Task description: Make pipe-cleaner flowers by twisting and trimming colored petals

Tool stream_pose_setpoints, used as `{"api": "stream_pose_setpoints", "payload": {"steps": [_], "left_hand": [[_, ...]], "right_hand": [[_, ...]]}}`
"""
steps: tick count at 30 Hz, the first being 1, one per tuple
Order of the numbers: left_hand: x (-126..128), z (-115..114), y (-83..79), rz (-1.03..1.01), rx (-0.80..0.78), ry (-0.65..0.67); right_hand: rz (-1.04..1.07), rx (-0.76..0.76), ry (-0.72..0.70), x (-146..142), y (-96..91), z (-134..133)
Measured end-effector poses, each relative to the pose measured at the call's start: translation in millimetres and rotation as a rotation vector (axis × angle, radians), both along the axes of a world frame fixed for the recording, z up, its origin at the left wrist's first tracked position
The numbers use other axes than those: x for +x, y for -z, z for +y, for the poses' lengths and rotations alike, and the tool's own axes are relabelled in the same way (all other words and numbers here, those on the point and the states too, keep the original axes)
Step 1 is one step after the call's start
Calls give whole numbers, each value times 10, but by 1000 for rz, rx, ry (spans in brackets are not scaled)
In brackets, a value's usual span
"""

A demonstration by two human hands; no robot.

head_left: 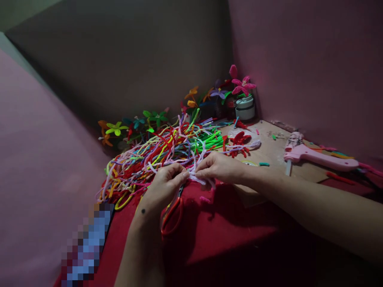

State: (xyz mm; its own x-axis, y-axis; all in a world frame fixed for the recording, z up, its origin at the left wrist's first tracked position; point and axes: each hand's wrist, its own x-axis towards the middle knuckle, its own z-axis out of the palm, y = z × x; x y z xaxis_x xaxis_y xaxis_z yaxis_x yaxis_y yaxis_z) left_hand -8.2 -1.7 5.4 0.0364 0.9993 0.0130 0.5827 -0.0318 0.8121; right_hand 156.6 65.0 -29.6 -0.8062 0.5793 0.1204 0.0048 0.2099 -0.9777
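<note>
My left hand (167, 181) and my right hand (220, 167) meet over a red cloth (227, 227). Both pinch a bent light purple pipe cleaner (199, 178) between their fingertips. Red-handled scissors (173, 213) lie under my left hand, their loops pointing toward me. Just beyond my hands spreads a big tangled pile of coloured pipe cleaners (155, 155).
Finished pipe cleaner flowers (155, 117) line the back corner, with a pink flower (243, 85) above a small white pot (245, 108). A pink glue gun (317, 157) lies on a wooden board (269, 149) at the right. Pink walls close in on both sides.
</note>
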Motion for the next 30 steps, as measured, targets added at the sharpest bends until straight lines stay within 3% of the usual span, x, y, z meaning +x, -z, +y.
{"api": "stream_pose_setpoints", "payload": {"steps": [4,7,18,25,30], "left_hand": [[0,43,33,78,68,-6],[26,55,45,67,98,-29],[146,83,165,-378,44,-156],[164,103,189,-481,95,-238],[150,99,186,-502,109,-248]], "right_hand": [[30,-294,-37,-27,32,-45],[30,-361,-15,-31,41,-53],[170,-249,183,-74,72,-65],[148,-318,48,-79,115,-60],[109,-271,70,-61,75,-116]]}}
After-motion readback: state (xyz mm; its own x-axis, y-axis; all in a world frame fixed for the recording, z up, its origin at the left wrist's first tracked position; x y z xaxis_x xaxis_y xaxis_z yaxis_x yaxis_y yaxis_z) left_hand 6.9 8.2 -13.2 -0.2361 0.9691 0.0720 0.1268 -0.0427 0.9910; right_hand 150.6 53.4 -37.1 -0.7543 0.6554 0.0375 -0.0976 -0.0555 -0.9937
